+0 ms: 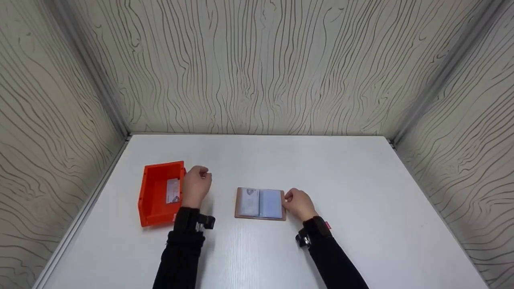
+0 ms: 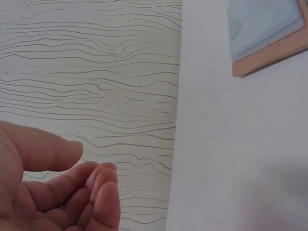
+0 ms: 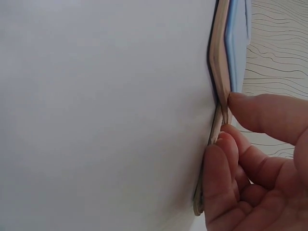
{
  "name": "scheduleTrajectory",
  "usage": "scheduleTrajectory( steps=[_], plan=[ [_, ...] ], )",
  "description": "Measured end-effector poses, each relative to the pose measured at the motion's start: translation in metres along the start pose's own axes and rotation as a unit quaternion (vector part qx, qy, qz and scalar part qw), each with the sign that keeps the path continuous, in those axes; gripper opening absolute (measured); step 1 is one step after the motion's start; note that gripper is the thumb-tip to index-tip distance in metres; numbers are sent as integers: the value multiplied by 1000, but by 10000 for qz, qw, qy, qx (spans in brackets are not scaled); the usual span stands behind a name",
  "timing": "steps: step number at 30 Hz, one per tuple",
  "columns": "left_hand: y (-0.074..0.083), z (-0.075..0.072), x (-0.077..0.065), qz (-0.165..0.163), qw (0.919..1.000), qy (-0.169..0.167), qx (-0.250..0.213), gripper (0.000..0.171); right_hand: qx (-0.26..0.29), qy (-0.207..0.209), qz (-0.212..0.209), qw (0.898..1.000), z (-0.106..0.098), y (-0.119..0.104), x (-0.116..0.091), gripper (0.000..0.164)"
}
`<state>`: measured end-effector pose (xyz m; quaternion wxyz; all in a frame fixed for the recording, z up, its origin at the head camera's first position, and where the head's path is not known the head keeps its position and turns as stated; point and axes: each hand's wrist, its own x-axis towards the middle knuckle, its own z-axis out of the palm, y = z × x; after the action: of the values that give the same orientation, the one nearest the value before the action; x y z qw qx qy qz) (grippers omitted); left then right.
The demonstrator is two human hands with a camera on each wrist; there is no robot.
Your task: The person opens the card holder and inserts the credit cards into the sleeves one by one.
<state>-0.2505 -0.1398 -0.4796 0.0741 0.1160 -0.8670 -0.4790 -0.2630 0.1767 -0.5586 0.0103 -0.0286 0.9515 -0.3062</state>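
Observation:
An open card holder (image 1: 260, 204) with a brown cover and clear plastic sleeves lies on the white table. A printed card shows through its left sleeve, and the right sleeve looks pale blue. My right hand (image 1: 300, 204) pinches the holder's right cover edge between thumb and fingertips; in the right wrist view the brown cover (image 3: 221, 57) bends up a little there. Over the right side of an orange bin (image 1: 154, 218) is my left hand (image 1: 196, 185), fingers loosely curled, thumb apart from them and nothing between. Inside the bin a white printed card (image 1: 172, 190) leans by the right wall.
The white table (image 1: 341, 168) is bounded by wood-grain patterned panels (image 1: 257, 72) at the back and both sides. Grey metal posts stand at the rear corners. Each wrist wears a black strap with a small camera.

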Motion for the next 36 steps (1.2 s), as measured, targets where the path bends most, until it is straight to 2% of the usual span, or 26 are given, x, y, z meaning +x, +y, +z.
scheduleTrajectory(
  steps=[5,17,22,26,31,36],
  plan=[
    [-3,-23,3,-113,9997,235,-34,30,27,-41,19,10000,-1,0,0,17],
    [-14,-57,7,-647,9953,592,-411,37,1,20,-158,9999,-1,1,0,16],
    [-23,-69,6,-567,9947,789,-341,37,-26,-14,-79,10000,0,0,0,16],
    [-33,-76,6,-525,9947,878,-139,35,-39,-24,-54,10000,0,-1,1,16],
    [-42,-78,8,-778,9939,772,-149,36,-57,-6,-39,10000,0,-2,1,16],
    [-52,-75,11,-1008,9934,534,98,39,-94,9,-30,10000,0,-1,1,19]
  ],
)
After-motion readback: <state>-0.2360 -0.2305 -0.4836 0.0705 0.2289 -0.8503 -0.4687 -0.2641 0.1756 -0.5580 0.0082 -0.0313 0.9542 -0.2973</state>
